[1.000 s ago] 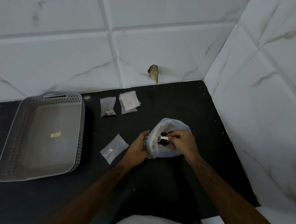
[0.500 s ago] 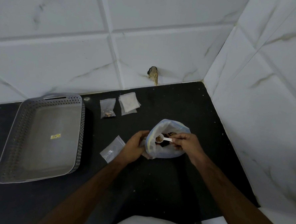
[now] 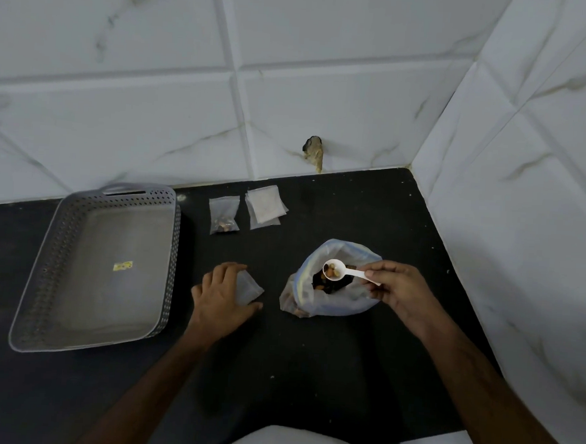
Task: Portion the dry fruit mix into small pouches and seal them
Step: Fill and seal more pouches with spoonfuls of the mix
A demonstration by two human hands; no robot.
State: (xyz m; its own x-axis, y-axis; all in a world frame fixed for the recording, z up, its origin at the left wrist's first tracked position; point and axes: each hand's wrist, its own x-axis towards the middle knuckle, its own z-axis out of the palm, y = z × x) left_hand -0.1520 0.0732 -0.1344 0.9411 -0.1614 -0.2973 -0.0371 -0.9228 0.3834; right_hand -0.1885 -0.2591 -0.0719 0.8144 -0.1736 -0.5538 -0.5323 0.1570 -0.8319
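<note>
Dark counter [image 3: 310, 360] tucked into a corner of white marble-look tiles, that's the whole setup. Far left there's a grey perforated basket [image 3: 60, 242] with nothing in it but a little yellow sticker. Next over, near the back wall, one small pouch [image 3: 224, 214] already has some mix at the bottom, and just beside it sits a stack of unused pouches [image 3: 265, 207].

In front of those, the left hand [image 3: 222, 296] is on a flat empty pouch [image 3: 249, 287] lying on the counter, fingers curled over its edge, looks like it's grabbing it, though it isn't lifted yet. Right of that is the big bag of dry fruit mix [image 3: 328, 292], mouth open. The right hand [image 3: 400, 290] pinches the handle of a white scoop [image 3: 333, 270], which is loaded with nuts and held just over the bag.

So I'd say we're mid-portioning, second pouch. Next bit probably needs the left hand to get that pouch open and upright, then bring the scoop across level without spilling.
</note>
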